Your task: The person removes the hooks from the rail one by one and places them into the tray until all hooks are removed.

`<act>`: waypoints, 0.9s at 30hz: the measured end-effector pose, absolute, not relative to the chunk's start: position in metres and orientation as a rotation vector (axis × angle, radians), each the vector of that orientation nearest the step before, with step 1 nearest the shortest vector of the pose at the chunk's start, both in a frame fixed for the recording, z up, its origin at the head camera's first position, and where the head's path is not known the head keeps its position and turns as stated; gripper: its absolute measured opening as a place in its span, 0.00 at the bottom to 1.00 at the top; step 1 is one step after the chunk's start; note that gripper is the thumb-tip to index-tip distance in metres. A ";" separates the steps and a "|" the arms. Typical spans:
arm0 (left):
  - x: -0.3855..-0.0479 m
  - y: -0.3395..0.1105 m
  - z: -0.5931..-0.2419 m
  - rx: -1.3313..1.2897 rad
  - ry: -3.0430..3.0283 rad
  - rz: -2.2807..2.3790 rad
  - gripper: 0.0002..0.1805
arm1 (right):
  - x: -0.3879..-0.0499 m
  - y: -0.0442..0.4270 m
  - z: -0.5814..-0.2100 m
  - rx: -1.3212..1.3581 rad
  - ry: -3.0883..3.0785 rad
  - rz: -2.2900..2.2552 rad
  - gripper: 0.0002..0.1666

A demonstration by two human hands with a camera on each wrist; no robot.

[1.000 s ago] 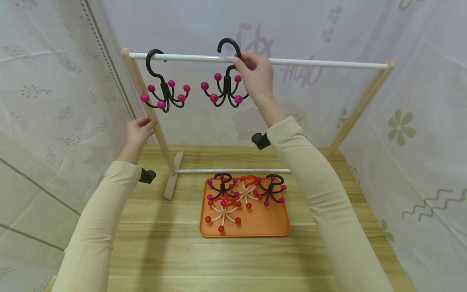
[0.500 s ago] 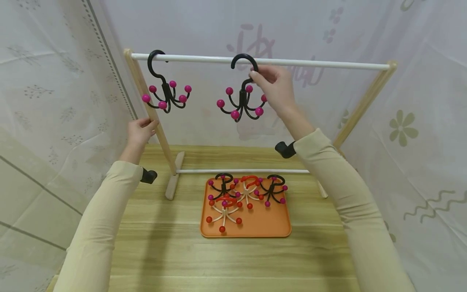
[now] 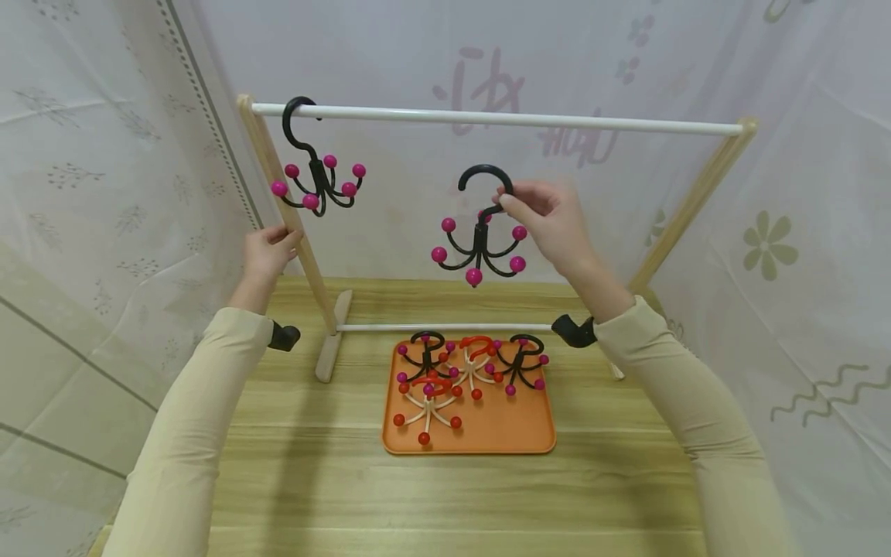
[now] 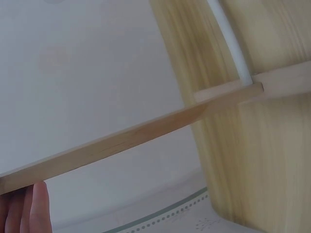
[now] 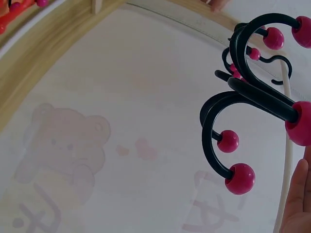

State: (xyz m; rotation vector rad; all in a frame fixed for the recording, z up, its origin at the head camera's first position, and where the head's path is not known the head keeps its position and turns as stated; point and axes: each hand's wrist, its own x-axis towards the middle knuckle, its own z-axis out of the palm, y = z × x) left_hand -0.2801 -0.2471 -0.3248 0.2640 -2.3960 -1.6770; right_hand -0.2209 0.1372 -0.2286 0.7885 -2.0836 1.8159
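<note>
In the head view, the right hand (image 3: 546, 220) pinched the hook of the held hanger (image 3: 480, 236), black with pink balls, keeping it in the air, apart from the top rail (image 3: 522, 119). The left hand (image 3: 267, 251) gripped the left post (image 3: 315, 282) with its fingers drawn in narrow. The hung hanger (image 3: 316, 174), of the same kind, hooked over the rail's left end. On the counter (image 3: 452, 495), an orange tray (image 3: 508, 425) carried two black hangers (image 3: 518, 360), far left and far right, and two cream hangers (image 3: 428, 402) with red hooks and balls, one between the black ones, the other nearer and to the left.

In the left wrist view, the left hand's fingers lay against the left post; the thumb could not be made out. The lower rail (image 4: 233, 43) met the post's foot.

In the right wrist view, the held hanger's curved arms were close up, with the hung hanger beyond them. Part of the right hand showed beside the top rail, its fingertip grip out of sight.
</note>
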 end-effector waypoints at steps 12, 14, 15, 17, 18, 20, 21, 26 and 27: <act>-0.283 -0.249 -0.327 0.252 -2.372 -1.706 0.25 | -0.199 0.164 -0.305 1.017 -2.201 1.832 0.11; -0.283 -0.249 -0.327 0.251 -2.372 -1.710 0.25 | -0.188 0.165 -0.313 1.033 -2.251 1.828 0.10; -0.282 -0.248 -0.326 0.252 -2.373 -1.709 0.25 | -0.183 0.164 -0.315 1.043 -2.271 1.819 0.10; -0.282 -0.248 -0.326 0.258 -2.378 -1.704 0.25 | -0.172 0.164 -0.321 1.072 -2.299 1.802 0.10; -0.281 -0.248 -0.326 0.261 -2.383 -1.698 0.25 | -0.168 0.164 -0.323 1.079 -2.313 1.802 0.10; -0.281 -0.247 -0.325 0.265 -2.388 -1.693 0.25 | -0.160 0.165 -0.330 1.076 -2.356 1.804 0.10; -0.280 -0.247 -0.325 0.266 -2.389 -1.691 0.25 | -0.156 0.166 -0.334 1.055 -2.384 1.809 0.10; -0.280 -0.248 -0.325 0.262 -2.381 -1.699 0.26 | -0.143 0.167 -0.357 0.931 -2.506 1.834 0.11; -0.280 -0.248 -0.325 0.263 -2.382 -1.698 0.26 | -0.141 0.166 -0.362 0.897 -2.528 1.825 0.11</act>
